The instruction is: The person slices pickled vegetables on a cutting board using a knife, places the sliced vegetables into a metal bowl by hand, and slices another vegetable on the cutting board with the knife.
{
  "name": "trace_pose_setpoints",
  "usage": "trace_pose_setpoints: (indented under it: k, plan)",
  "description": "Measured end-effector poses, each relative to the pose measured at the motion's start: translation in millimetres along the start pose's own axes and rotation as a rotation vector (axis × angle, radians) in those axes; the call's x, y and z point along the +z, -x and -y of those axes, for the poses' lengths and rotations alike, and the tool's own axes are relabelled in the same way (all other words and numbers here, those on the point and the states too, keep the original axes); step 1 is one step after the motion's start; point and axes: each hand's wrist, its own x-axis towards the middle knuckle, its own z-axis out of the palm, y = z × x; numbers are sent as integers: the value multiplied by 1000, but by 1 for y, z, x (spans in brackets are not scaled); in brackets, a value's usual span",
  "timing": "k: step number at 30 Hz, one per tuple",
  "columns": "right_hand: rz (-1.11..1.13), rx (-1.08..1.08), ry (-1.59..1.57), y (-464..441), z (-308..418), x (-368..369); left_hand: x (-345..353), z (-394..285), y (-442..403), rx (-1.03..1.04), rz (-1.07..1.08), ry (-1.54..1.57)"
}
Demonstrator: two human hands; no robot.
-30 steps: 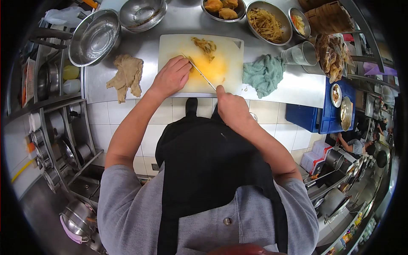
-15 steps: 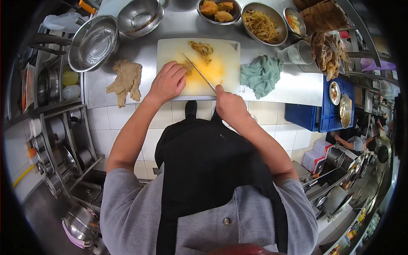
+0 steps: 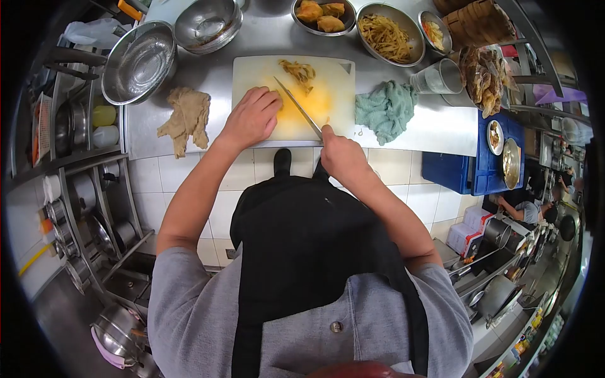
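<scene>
A slim silvery steel knife (image 3: 299, 108) is being grasped by the right hand (image 3: 342, 157) over a white rectangular board (image 3: 343, 104); at left, the left hand (image 3: 254, 117), its grip impossible to tell, is best being kept curled.

- Cutting brd (image 3: 250, 70): wht., yel.-stained mid., lying flat, running under L hand (image 3: 254, 117) & fwd of R hand (image 3: 344, 157).
- Knife (image 3: 299, 103): thin metal blade, angling over brd, tip pointing fwd-L of R grip.
- Sliced strips (image 3: 302, 74): brownish-yel., lying in loose pile fwd of R grip, near blade tip.
</scene>
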Motion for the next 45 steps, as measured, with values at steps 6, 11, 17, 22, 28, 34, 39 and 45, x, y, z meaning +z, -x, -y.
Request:
trace_pose_setpoints:
  k: [6, 11, 17, 22, 28, 34, 39, 45]
  plan:
    - [-5, -5, 1, -1, -1, 1, 6, -7, 0, -114, -17, 33]
    - [-6, -32, -33, 2, 0, 4, 4, -9, 3, -168, -21, 25]
    - [-30, -56, -12, 6, -2, 5, -1, -10, 8, -100, -28, 9]
    - [1, -41, 7, 9, 2, 0, 6, -1, 8, -1, -30, -2]
    - [2, -38, 51, 14, 6, -5, 9, 6, 6, 15, -28, 8]
    - [-9, -43, 68, 14, 3, -7, 6, 4, 5, -4, 16, -7]
    - [-11, -39, 24, 9, -3, -1, 13, 5, 9, -30, -21, 8]
    - [17, -33, 69, 10, 5, -7, 13, 7, 8, -17, -39, 5]
